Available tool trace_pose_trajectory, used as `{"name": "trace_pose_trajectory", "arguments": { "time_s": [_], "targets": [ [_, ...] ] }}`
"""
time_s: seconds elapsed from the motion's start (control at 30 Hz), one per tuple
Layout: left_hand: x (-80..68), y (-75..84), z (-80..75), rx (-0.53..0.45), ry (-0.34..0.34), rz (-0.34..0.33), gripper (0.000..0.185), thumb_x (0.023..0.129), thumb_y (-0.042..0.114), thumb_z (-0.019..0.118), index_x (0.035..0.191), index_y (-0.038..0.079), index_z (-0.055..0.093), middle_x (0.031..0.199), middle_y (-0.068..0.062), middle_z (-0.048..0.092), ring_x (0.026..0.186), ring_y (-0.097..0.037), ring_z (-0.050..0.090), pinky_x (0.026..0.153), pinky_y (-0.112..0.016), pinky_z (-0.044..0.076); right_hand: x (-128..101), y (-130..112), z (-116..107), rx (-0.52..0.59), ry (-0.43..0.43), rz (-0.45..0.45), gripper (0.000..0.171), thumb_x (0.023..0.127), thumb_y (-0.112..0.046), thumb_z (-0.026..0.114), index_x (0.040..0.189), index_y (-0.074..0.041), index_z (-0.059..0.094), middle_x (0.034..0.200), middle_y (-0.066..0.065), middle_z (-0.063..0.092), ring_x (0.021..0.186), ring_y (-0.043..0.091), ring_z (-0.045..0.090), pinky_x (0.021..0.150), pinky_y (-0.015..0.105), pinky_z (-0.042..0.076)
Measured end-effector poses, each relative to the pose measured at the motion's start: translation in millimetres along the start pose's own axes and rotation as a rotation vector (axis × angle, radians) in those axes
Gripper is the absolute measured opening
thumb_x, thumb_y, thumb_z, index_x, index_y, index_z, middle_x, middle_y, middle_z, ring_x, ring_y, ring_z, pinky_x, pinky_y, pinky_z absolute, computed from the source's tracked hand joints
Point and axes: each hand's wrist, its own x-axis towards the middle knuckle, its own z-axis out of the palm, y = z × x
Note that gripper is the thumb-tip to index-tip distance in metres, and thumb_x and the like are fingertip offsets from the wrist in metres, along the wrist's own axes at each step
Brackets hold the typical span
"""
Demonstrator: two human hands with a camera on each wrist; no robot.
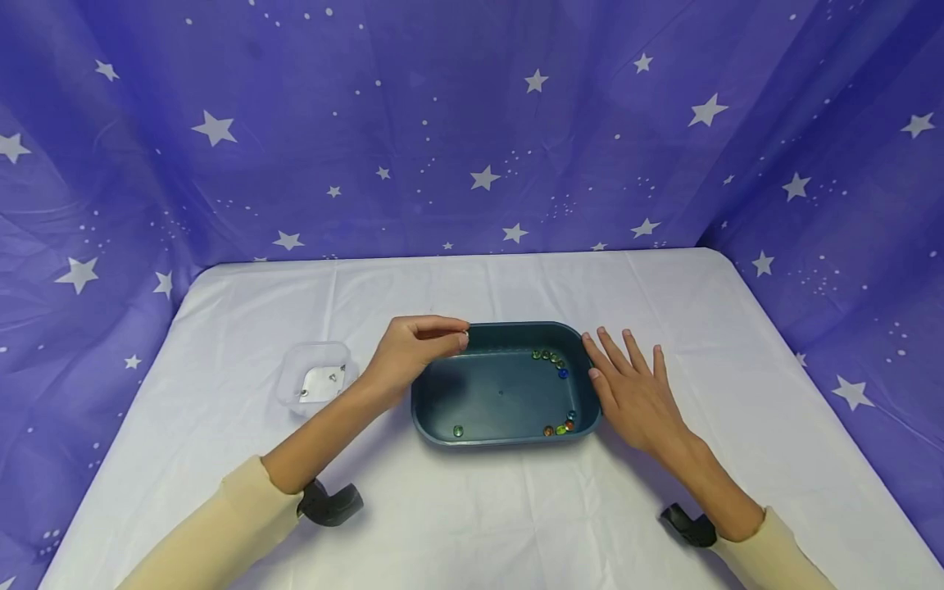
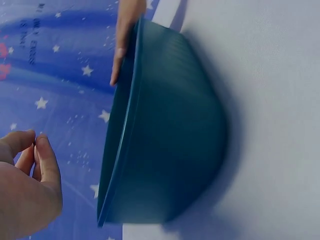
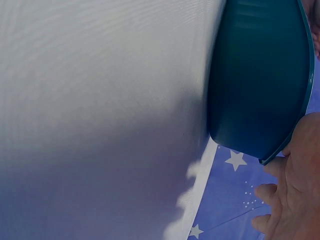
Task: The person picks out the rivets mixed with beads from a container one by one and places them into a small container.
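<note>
My left hand (image 1: 404, 354) is above the back left corner of a dark teal tub (image 1: 501, 444). Its thumb and index finger pinch a tiny piece, mostly hidden between the fingertips, whose kind I cannot make out. Fingers spread and straight, my right hand (image 1: 636, 399) rests against the tub's right rim. Inside, several green glass marbles (image 1: 546, 355) and a blue marble (image 1: 563, 374) line the back right corner. More coloured marbles (image 1: 560, 429) sit at the front right, and one green marble (image 1: 458, 431) lies at the front left.
Left of the tub stands a small clear plastic box (image 1: 315, 352), partly behind the left forearm, with a few small shiny pieces inside. A white cloth (image 1: 487, 516) covers the table. Purple star-printed curtains (image 1: 442, 123) hang at the back and sides.
</note>
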Motion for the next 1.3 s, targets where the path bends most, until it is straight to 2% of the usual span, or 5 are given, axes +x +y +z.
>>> {"name": "trace_pose_trajectory", "arguments": {
  "time_s": [0.3, 0.6, 0.77, 0.9, 1.3],
  "targets": [
    [-19.1, 4.1, -33.2, -0.019, 0.091, -0.029, 0.035, 0.089, 0.007, 0.075, 0.121, -0.007, 0.068, 0.113, -0.018, 0.069, 0.098, -0.017, 0.068, 0.09, -0.031, 0.054, 0.5, -0.1, 0.7, 0.005, -0.003, 0.004, 0.052, 0.11, -0.034, 0.031, 0.159, -0.018, 0.029, 0.163, 0.011, 0.024, 0.149, 0.042, 0.011, 0.111, 0.068, -0.005],
    [-44.8, 8.6, -74.7, -0.011, 0.163, -0.044, 0.026, 0.091, 0.013, 0.075, 0.115, 0.005, 0.073, 0.105, 0.0, 0.072, 0.098, -0.014, 0.068, 0.09, -0.026, 0.052, -0.9, -0.2, 2.0, 0.001, 0.014, -0.004, 0.051, 0.11, -0.034, 0.032, 0.158, -0.017, 0.031, 0.162, 0.012, 0.026, 0.148, 0.043, 0.015, 0.111, 0.07, 0.0],
    [-64.0, 9.0, -104.1, -0.045, 0.226, -0.024, 0.016, 0.091, 0.013, 0.076, 0.106, 0.015, 0.078, 0.1, 0.002, 0.073, 0.094, -0.01, 0.069, 0.084, -0.021, 0.053, -0.5, 0.1, 2.5, -0.008, 0.028, -0.011, 0.051, 0.11, -0.033, 0.034, 0.158, -0.017, 0.032, 0.161, 0.012, 0.027, 0.147, 0.044, 0.017, 0.109, 0.072, 0.005],
    [-76.2, 2.5, -123.7, -0.094, 0.266, -0.015, 0.016, 0.09, 0.008, 0.075, 0.106, 0.012, 0.078, 0.1, 0.0, 0.074, 0.092, -0.009, 0.069, 0.083, -0.019, 0.053, -0.1, 0.0, 2.8, -0.003, 0.024, -0.008, 0.051, 0.11, -0.034, 0.034, 0.158, -0.017, 0.031, 0.161, 0.012, 0.027, 0.148, 0.041, 0.013, 0.11, 0.072, 0.003],
    [-93.0, -14.7, -147.0, -0.111, 0.316, 0.004, 0.018, 0.09, 0.002, 0.074, 0.106, 0.009, 0.078, 0.095, 0.0, 0.074, 0.09, -0.009, 0.068, 0.082, -0.019, 0.053, -0.2, -0.9, 1.3, 0.002, 0.015, -0.002, 0.051, 0.11, -0.033, 0.033, 0.158, -0.017, 0.031, 0.162, 0.011, 0.027, 0.148, 0.041, 0.013, 0.11, 0.072, 0.003]
  ]
}}
